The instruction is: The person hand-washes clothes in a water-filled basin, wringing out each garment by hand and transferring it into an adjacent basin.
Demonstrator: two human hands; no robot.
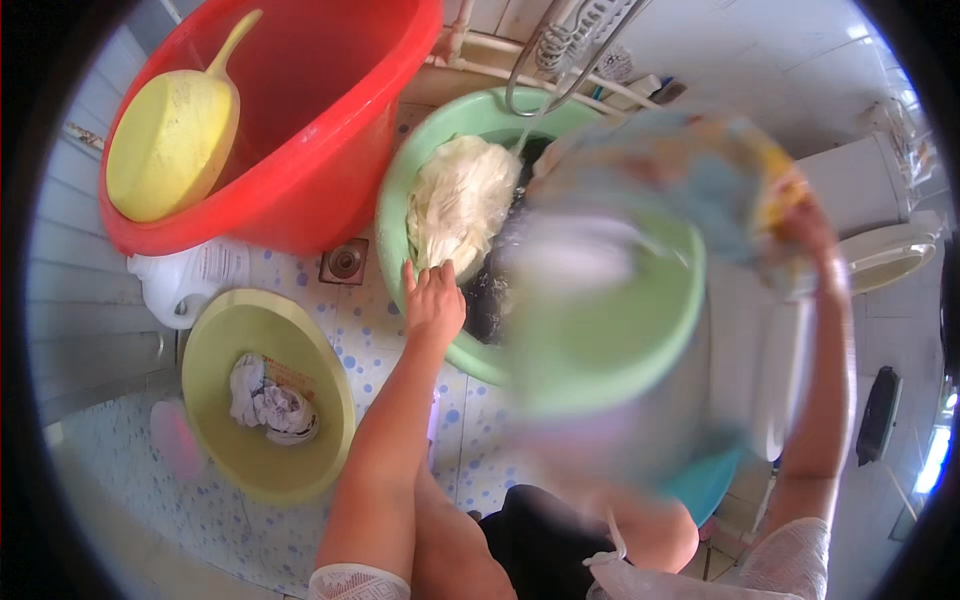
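At the near edge of a bundled cream cloth (466, 199), my left hand (435, 300) has its fingers closed on the fabric. The bundle lies in a large light-green plastic basin (397, 214), beside dark wet contents (487, 304). My right hand (806, 221) is raised beyond the basin's right side, holding a blue, orange and yellow patterned cloth (675, 169) that spreads out over the basin. Motion blurs that cloth. A hazy pale patch also hides detail across the basin's right half.
A large red tub (337, 142) stands at upper left with a yellow dipper (172, 142) on its rim. Below are a white plastic jug (187, 277) and an olive basin (199, 390) containing a crumpled pale cloth (274, 405). A floor drain (345, 261) lies nearby; a toilet (892, 255) stands right.
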